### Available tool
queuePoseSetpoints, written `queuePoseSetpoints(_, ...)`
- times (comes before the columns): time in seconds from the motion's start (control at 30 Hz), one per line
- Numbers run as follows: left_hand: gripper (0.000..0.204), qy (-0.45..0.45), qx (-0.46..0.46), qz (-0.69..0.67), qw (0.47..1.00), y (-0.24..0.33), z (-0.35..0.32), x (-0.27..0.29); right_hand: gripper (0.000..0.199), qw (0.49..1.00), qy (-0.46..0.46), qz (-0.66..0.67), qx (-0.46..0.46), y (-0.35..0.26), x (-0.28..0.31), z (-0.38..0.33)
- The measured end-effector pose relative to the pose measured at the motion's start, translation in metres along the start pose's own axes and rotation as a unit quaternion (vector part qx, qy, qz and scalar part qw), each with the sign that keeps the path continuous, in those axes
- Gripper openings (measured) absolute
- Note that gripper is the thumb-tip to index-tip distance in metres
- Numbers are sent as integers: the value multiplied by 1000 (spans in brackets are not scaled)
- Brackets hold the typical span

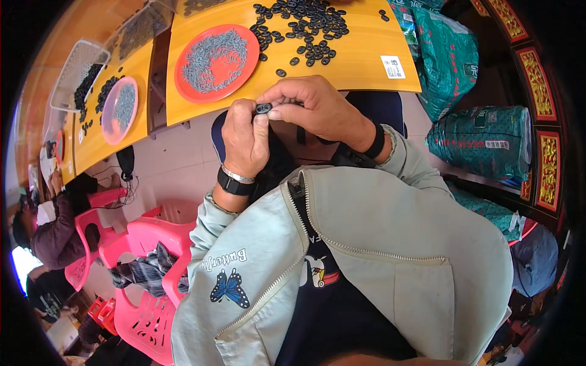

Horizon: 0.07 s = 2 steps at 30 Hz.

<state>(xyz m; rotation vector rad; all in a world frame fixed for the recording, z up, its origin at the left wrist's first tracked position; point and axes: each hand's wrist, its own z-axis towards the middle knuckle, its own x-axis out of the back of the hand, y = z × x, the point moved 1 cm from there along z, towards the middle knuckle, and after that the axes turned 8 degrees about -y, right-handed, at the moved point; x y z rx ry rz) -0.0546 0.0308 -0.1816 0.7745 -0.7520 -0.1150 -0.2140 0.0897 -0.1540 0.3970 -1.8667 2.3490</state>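
Observation:
Between my two hands is a small black oval plastic piece with two holes [263,108]. My left hand [245,139] pinches it with thumb and fingers. From the other side, the thumb and forefinger of my right hand [317,107] close on the same piece. Both hands are just off the table's near edge, above my lap. Beyond them a red round tray [181,72] holds many small grey screw-like pins [235,46]. To its right, a loose pile of similar black oval pieces [314,21] is spread over the yellow table [360,61].
Another yellow table on the left bears a pink tray [107,128] of grey pins and a white basket [61,79]. Pink plastic chairs [146,320] stand at lower left, near a seated person [58,235]. Green sacks [482,143] line the right side.

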Motion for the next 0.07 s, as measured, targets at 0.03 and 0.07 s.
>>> queuePoseSetpoints(0.03, 18, 0, 6, -1, 1000, -1, 0, 0, 21, 999, -10, 5, -35, 0, 0, 0)
queuePoseSetpoints(0.07, 18, 1, 5, 0, 1000, -1, 1, 0, 21, 999, -5, 26, -44, 1, 0, 0)
